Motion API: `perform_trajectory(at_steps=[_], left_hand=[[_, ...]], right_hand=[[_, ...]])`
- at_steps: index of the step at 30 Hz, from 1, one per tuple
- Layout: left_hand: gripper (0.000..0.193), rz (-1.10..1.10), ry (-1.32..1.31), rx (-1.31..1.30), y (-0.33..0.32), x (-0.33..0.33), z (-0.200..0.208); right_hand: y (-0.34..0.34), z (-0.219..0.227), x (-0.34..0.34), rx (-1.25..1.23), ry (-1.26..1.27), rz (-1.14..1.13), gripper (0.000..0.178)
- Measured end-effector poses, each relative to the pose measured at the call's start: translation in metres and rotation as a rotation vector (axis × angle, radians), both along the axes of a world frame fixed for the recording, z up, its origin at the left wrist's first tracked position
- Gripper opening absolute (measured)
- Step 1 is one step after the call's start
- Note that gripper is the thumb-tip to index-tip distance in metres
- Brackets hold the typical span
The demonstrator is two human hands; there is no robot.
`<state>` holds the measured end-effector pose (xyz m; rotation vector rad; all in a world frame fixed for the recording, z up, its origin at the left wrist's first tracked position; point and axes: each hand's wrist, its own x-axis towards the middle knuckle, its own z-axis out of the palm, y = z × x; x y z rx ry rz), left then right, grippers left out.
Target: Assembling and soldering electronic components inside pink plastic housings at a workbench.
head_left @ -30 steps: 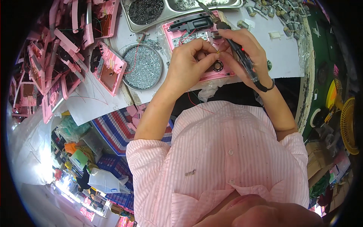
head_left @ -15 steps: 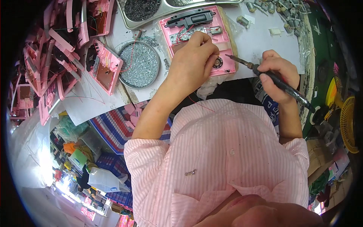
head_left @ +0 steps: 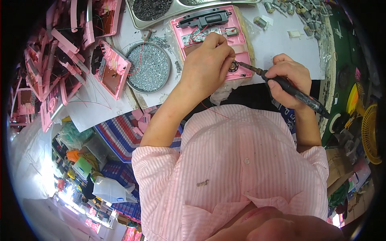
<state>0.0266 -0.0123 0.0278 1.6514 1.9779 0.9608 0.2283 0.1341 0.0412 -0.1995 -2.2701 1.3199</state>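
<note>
My right hand (head_left: 292, 78) grips a black-handled soldering iron (head_left: 288, 86). Its metal tip reaches left to the small round black speaker (head_left: 233, 67) in a pink plastic casing (head_left: 240, 49). My left hand (head_left: 206, 60) lies over the casing's near part, thumb and fingers pinched just left of the speaker; what they hold is hidden. Farther up the casing are a black plastic part (head_left: 207, 19), a small motor (head_left: 232, 32) and red wires (head_left: 196, 36). A thin wire (head_left: 209, 107) hangs below my left hand.
A round tin of small screws (head_left: 148, 68) stands left of the casing. More pink casings (head_left: 114, 76) pile up at the far left. A metal tray (head_left: 140, 25) with dark springs sits at the back, and several small motors (head_left: 309, 20) lie back right.
My right hand has moved the soldering iron slightly left, bringing its tip from the casing's right side to the speaker. My left hand stays almost in place, still pinched.
</note>
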Motion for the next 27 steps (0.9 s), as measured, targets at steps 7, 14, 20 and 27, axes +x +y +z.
perform_trajectory(at_steps=[7,14,20,27], left_hand=[[0.006,0.004,0.012,0.005,0.0,0.0,0.0],[0.011,-0.021,-0.017,-0.01,-0.001,0.0,0.004],[0.014,-0.078,0.064,0.01,-0.002,-0.002,0.003],[0.021,-0.133,0.127,-0.002,-0.002,-0.004,0.004]], right_hand=[[0.003,0.004,0.003,-0.008,0.003,0.0,0.018],[0.008,0.009,0.014,-0.067,-0.012,-0.045,0.019],[0.008,0.007,0.009,-0.049,0.006,0.011,0.019],[0.008,0.006,0.007,-0.053,-0.018,0.029,0.019]])
